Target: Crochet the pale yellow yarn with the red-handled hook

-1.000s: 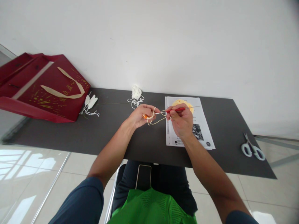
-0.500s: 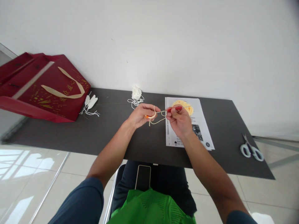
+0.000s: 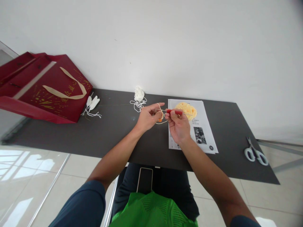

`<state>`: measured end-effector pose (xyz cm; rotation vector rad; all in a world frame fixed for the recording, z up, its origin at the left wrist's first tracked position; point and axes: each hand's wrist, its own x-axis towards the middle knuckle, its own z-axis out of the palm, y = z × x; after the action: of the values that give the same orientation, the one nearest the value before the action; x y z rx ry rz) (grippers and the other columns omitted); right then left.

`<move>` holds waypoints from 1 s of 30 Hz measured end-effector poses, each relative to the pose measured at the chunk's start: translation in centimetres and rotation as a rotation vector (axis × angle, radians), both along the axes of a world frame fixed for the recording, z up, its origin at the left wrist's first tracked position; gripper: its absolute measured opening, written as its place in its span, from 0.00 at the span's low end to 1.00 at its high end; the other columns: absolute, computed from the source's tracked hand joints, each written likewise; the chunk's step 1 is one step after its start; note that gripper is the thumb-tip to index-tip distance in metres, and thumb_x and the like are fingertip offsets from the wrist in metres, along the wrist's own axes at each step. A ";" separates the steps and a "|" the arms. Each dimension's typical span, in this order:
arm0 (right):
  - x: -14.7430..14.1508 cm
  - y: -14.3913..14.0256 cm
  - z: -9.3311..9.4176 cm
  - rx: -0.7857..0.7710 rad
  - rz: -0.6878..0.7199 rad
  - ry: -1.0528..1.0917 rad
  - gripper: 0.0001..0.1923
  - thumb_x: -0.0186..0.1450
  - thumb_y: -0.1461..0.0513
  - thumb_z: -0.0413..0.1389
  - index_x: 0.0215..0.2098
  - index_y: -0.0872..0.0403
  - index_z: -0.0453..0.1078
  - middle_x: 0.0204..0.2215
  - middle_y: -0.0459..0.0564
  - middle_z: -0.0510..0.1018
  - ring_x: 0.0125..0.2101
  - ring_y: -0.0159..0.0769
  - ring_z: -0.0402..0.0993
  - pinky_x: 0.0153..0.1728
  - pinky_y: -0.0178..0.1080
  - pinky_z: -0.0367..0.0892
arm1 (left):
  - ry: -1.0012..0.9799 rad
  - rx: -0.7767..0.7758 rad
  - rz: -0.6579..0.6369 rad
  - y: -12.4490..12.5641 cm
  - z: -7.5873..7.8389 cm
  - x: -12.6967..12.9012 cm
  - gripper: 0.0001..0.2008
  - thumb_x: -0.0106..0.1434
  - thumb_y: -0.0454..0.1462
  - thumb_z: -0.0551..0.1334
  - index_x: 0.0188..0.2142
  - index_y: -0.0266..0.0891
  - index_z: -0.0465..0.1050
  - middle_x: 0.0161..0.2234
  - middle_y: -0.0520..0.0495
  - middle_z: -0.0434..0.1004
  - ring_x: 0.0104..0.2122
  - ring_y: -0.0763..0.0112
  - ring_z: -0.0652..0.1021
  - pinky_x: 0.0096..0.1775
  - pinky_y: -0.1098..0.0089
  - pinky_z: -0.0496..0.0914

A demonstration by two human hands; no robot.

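Observation:
My right hand [image 3: 178, 124] is closed round the red handle of a crochet hook [image 3: 174, 112], whose thin metal shaft points left. In my left hand [image 3: 149, 117] a small cream and orange crochet piece [image 3: 161, 117] is pinched between thumb and fingers, while the index finger reaches out with cream yarn looped over it. The hook's tip meets the piece and yarn by the left fingers; whether it is through a stitch is too small to tell. Behind the right hand, a ball of yellow yarn [image 3: 188, 110] rests on printed sheets [image 3: 205, 126].
Scissors [image 3: 255, 152] lie at the table's right end. At the back is a heap of white yarn [image 3: 139, 94]. White crocheted pieces [image 3: 93, 103] with loose ends lie beside a dark red gift bag [image 3: 54, 90] on the left. A phone [image 3: 145, 180] rests on my lap.
The left hand has moved slightly right and its index finger has stretched out. The right hand has shifted a little left with the hook, so the hands are closer together.

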<state>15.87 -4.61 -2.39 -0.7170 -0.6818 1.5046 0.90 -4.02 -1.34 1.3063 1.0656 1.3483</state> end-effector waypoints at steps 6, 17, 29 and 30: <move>-0.9 -0.6 0.1 0.041 -0.044 -0.004 0.11 0.61 0.58 0.69 0.35 0.50 0.73 0.35 0.43 0.86 0.30 0.26 0.81 0.37 0.30 0.81 | -0.013 0.015 0.018 -0.3 -0.2 0.7 0.26 0.59 0.34 0.65 0.59 0.39 0.74 0.31 0.54 0.70 0.26 0.80 0.71 0.29 0.77 0.66; -1.0 -0.6 -0.1 0.073 -0.050 -0.019 0.11 0.62 0.57 0.68 0.37 0.50 0.71 0.35 0.43 0.85 0.30 0.28 0.81 0.38 0.35 0.81 | 0.015 0.033 0.117 -0.6 -0.3 1.3 0.27 0.57 0.30 0.63 0.57 0.39 0.73 0.31 0.54 0.72 0.27 0.79 0.72 0.28 0.78 0.68; 0.1 -0.4 0.4 0.259 -0.144 -0.107 0.10 0.62 0.62 0.67 0.36 0.49 0.70 0.35 0.42 0.84 0.27 0.27 0.77 0.30 0.33 0.75 | -0.097 0.053 0.144 -0.5 -0.1 1.1 0.25 0.55 0.31 0.65 0.54 0.41 0.76 0.28 0.56 0.70 0.25 0.79 0.69 0.25 0.77 0.66; 0.2 -0.3 0.4 0.287 -0.155 -0.118 0.10 0.63 0.62 0.67 0.36 0.49 0.70 0.35 0.42 0.84 0.26 0.27 0.77 0.30 0.34 0.74 | -0.117 0.055 0.139 -0.5 -0.1 1.0 0.25 0.54 0.31 0.66 0.53 0.41 0.77 0.28 0.56 0.70 0.24 0.79 0.69 0.25 0.77 0.66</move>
<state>16.08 -4.95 -1.99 -0.6259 -0.8906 1.1998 1.95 -4.53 -1.49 1.1954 1.0611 1.5488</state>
